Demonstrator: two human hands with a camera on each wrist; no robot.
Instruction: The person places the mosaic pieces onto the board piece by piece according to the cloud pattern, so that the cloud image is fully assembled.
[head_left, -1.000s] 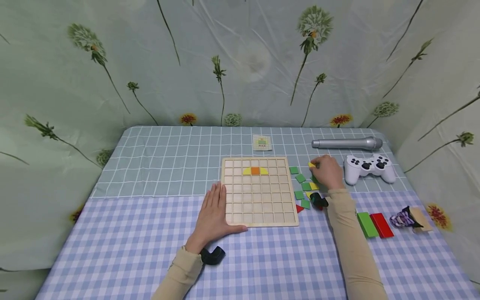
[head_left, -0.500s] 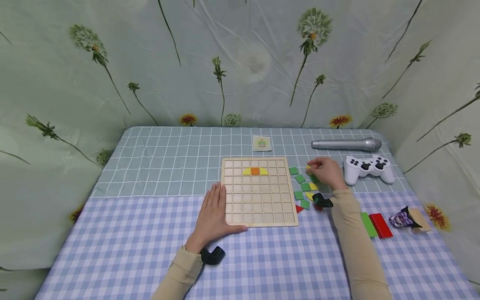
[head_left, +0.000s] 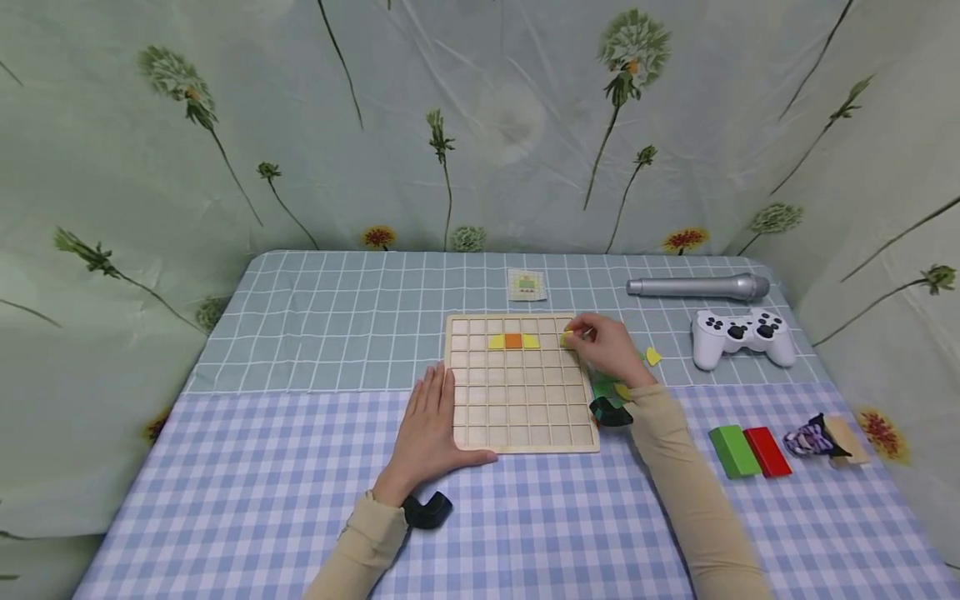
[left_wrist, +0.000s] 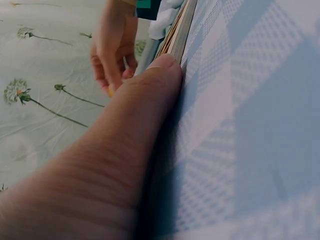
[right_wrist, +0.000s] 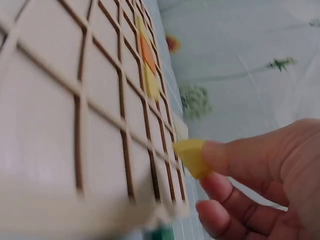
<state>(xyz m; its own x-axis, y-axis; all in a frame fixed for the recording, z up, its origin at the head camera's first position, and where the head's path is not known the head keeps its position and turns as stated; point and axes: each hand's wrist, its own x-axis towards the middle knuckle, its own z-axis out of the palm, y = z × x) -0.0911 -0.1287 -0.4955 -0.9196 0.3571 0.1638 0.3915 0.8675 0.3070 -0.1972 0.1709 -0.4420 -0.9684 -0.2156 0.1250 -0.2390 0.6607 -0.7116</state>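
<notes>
A wooden grid board [head_left: 517,408] lies on the table. In its second row from the top an orange square tile [head_left: 513,341] sits between two yellow quarter-round tiles [head_left: 497,342]. My left hand [head_left: 426,425] lies flat with straight fingers along the board's left edge, its thumb [left_wrist: 165,75] against the near edge. My right hand [head_left: 609,346] pinches a yellow quarter-round tile [right_wrist: 192,156] between thumb and fingers, above the board's upper right part. Under the right wrist, green tiles [head_left: 604,388] and a yellow tile [head_left: 622,392] are partly hidden.
Another yellow tile [head_left: 653,357] lies right of the right hand. A small pattern card [head_left: 527,285] lies behind the board. To the right are a silver microphone [head_left: 697,287], a white game controller [head_left: 742,336], a green block [head_left: 734,451], a red block [head_left: 767,451] and a purple figure [head_left: 808,437].
My right hand has lifted a yellow tile from the loose pieces and carried it left to above the board's right side. The left hand stays in place.
</notes>
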